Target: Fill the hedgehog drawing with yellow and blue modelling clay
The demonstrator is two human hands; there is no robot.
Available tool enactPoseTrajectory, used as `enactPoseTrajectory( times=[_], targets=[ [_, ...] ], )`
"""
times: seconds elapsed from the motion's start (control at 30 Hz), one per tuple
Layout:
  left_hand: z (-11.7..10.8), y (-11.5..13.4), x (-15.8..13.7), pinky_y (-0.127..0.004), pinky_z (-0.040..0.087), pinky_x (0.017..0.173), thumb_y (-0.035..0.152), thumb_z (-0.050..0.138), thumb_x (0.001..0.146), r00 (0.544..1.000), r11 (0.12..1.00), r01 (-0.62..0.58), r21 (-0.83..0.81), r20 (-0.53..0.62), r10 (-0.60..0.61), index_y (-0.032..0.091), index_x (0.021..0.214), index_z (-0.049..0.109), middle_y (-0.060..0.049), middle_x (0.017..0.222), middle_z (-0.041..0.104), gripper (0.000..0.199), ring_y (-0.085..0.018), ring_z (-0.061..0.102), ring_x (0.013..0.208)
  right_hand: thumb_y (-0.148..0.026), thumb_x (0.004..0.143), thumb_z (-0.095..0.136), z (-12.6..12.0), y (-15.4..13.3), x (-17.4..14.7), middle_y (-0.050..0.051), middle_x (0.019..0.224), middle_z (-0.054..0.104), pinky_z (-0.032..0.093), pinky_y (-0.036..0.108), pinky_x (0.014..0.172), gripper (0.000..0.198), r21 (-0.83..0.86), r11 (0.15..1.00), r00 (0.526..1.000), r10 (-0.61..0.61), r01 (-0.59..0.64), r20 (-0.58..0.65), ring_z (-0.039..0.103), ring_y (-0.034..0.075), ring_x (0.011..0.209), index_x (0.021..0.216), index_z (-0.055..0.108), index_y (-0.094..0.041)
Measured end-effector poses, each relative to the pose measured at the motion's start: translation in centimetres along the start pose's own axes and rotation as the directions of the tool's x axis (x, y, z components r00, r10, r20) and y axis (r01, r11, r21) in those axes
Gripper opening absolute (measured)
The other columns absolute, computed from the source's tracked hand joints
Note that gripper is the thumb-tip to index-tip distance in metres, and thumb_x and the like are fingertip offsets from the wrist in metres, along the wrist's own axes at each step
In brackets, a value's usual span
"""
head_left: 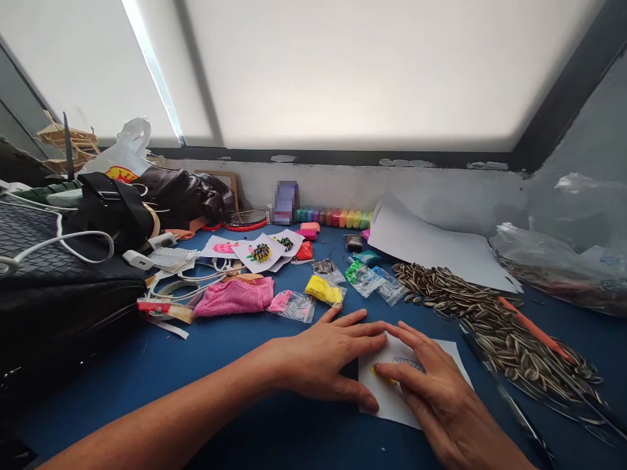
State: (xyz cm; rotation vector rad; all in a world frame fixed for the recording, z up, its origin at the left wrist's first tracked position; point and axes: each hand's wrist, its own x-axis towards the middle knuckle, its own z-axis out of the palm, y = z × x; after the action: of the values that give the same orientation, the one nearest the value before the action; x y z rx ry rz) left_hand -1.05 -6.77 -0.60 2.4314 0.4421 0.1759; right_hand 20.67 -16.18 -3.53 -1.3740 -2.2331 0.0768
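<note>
A white sheet of paper [443, 356] with a pen-drawn oval outline [409, 363] lies on the blue table in front of me. My left hand [337, 356] is palm down, fingers spread, partly on the table and with its thumb at the paper's left edge. My right hand [435, 385] lies over the sheet with its fingers stretched out. One of its fingertips presses on a small piece of yellow clay [373, 370] beside the drawing; the hand covers part of both. Just beyond my left fingers sits a bag of yellow clay [324, 291].
Right of the paper are a pen [514, 398] and a heap of striped sunflower seeds [514, 349]. Clay bags, including a pink one [292, 305], a pink cloth [235, 296] and decorated paper cards [259, 253] lie beyond. A black bag [73, 287] stands at left.
</note>
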Motion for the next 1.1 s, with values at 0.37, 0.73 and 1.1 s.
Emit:
enactPoseTrajectory(
  times=[0.37, 0.73, 1.1],
  targets=[
    [0.09, -0.14, -0.09, -0.061, 0.003, 0.119, 0.043, 0.071, 0.085, 1.0, 1.0, -0.011, -0.019, -0.02, 0.011, 0.027, 0.148, 0.039, -0.007, 0.159, 0.027, 0.073, -0.034, 0.013, 0.15, -0.022, 0.092, 0.049, -0.14, -0.17, 0.01, 0.007, 0.145, 0.054, 0.053, 0.058, 0.094, 0.031, -0.017, 1.0, 1.0, -0.005, 0.004, -0.009, 0.05, 0.032, 0.133, 0.107, 0.074, -0.033],
    [0.17, -0.19, -0.03, -0.06, 0.003, 0.119, 0.045, 0.072, 0.084, 1.0, 1.0, 0.001, -0.024, -0.017, -0.002, 0.028, 0.149, 0.038, -0.008, 0.16, 0.026, 0.076, -0.034, 0.012, 0.15, -0.02, 0.091, 0.048, -0.2, -0.18, -0.22, 0.008, 0.142, 0.057, 0.053, 0.057, 0.094, 0.031, -0.045, 0.999, 0.999, -0.013, 0.011, -0.049, 0.052, 0.032, 0.131, 0.104, 0.074, -0.031],
    [0.24, -0.29, -0.12, -0.058, 0.004, 0.12, 0.053, 0.069, 0.084, 1.0, 1.0, 0.014, 0.013, -0.005, -0.014, 0.029, 0.151, 0.034, -0.007, 0.16, 0.025, 0.08, -0.034, 0.01, 0.15, -0.015, 0.091, 0.049, -0.31, 0.32, -0.53, 0.009, 0.146, 0.053, 0.054, 0.053, 0.095, 0.034, -0.125, 0.99, 0.994, -0.082, 0.072, -0.077, 0.051, 0.029, 0.133, 0.11, 0.072, -0.03]
  ],
)
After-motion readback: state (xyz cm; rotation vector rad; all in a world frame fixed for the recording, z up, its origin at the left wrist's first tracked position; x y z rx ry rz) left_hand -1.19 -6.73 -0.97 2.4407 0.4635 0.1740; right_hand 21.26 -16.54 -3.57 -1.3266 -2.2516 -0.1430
